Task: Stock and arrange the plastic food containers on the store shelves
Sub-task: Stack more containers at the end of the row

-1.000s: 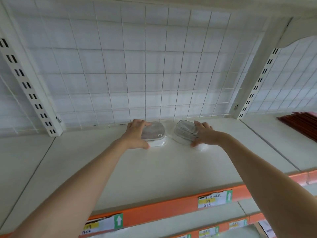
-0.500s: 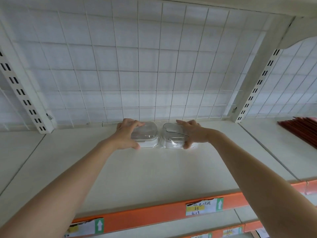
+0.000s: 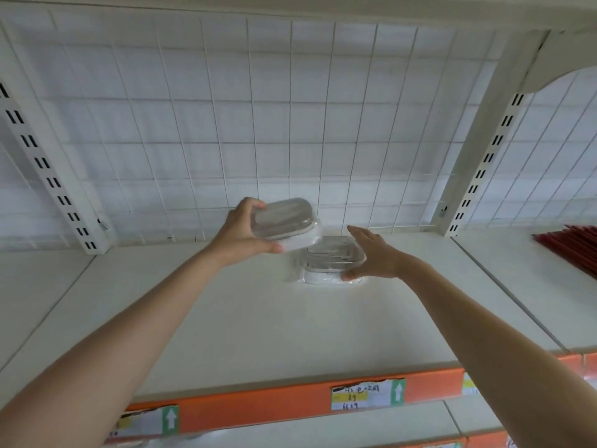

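Two clear-lidded white plastic food containers are at the back of the white shelf (image 3: pixel 245 324). My left hand (image 3: pixel 240 232) grips one container (image 3: pixel 286 223), lifted off the shelf and tilted, its right end overlapping the other. The second container (image 3: pixel 332 261) rests flat on the shelf in its plastic wrap. My right hand (image 3: pixel 373 255) touches that container's right side, thumb at its front corner and fingers spread along its edge.
A white wire grid (image 3: pixel 290 130) backs the shelf between two slotted uprights (image 3: pixel 48 176) (image 3: pixel 484 156). An orange price rail (image 3: pixel 274 405) with paper labels runs along the front edge. Dark red items (image 3: pixel 571 247) lie on the neighbouring shelf at right.
Both containers sat side by side on the shelf. My left hand has since lifted its container up and over toward the right one, while my right hand's grasp on the other has loosened.
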The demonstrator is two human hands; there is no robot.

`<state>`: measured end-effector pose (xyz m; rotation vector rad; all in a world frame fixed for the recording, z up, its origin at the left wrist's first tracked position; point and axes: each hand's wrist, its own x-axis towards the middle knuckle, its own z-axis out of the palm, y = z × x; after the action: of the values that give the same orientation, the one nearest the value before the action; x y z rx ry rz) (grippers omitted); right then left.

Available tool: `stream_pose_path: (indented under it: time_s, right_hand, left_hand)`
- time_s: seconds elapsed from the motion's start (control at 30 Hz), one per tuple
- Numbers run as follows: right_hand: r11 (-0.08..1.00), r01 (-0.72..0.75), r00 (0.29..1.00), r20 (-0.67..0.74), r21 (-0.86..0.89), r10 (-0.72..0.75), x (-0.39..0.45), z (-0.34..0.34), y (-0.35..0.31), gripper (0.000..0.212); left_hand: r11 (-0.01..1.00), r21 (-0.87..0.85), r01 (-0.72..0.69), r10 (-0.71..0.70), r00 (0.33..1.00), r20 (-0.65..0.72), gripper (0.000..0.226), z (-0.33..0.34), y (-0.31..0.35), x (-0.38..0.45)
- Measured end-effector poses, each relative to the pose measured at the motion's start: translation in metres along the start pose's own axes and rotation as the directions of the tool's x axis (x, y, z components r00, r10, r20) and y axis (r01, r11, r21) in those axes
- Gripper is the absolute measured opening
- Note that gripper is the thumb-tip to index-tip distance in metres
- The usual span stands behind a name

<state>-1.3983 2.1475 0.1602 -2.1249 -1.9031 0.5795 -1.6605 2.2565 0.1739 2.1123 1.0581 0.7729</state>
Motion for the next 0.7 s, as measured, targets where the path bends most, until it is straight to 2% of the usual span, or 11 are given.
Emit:
stream_pose_path:
  time_s: [0.1,0.17,0.23,0.3,0.37,0.43,0.53,0.7]
  right_hand:
    - [0.971,0.070,0.995,-0.080,0.227,-0.053,-0.005,-0.021,0.000,0.108]
    - [0.941,0.125,0.989,-0.117,0.316,-0.092,-0.008,-0.032,0.000,0.105]
    - [0.944,0.165,0.983,-0.125,0.286,-0.134,-0.009,-0.037,0.001,0.094]
    - [0.968,0.182,0.978,-0.130,0.170,-0.161,-0.009,-0.035,0.003,0.077]
    - [0.981,0.171,0.976,-0.152,0.095,-0.156,-0.010,-0.029,0.006,0.064]
    - [0.980,0.163,0.974,-0.173,0.109,-0.143,-0.010,-0.024,0.008,0.060]
    - [0.981,0.149,0.976,-0.179,0.122,-0.126,-0.010,-0.023,0.005,0.059]
    - [0.985,0.133,0.981,-0.154,0.112,-0.115,-0.009,-0.024,0.002,0.059]
  left_hand:
    - [0.996,0.035,-0.084,0.082,0.995,0.062,0.085,0.028,0.029,0.007]
    - [0.992,0.065,-0.112,0.105,0.989,0.109,0.085,0.046,0.042,0.011]
    - [0.990,0.084,-0.114,0.100,0.983,0.153,0.084,0.061,0.049,0.014]
    - [0.989,0.114,-0.098,0.075,0.978,0.194,0.086,0.072,0.048,0.015]
    - [0.991,0.126,-0.037,0.012,0.980,0.196,0.088,0.074,0.041,0.013]
    - [0.993,0.114,0.008,-0.031,0.979,0.200,0.090,0.071,0.035,0.009]
    - [0.997,0.068,-0.019,0.005,0.979,0.202,0.096,0.070,0.030,0.003]
    - [0.997,0.073,0.018,-0.028,0.990,0.137,0.103,0.073,0.030,-0.004]
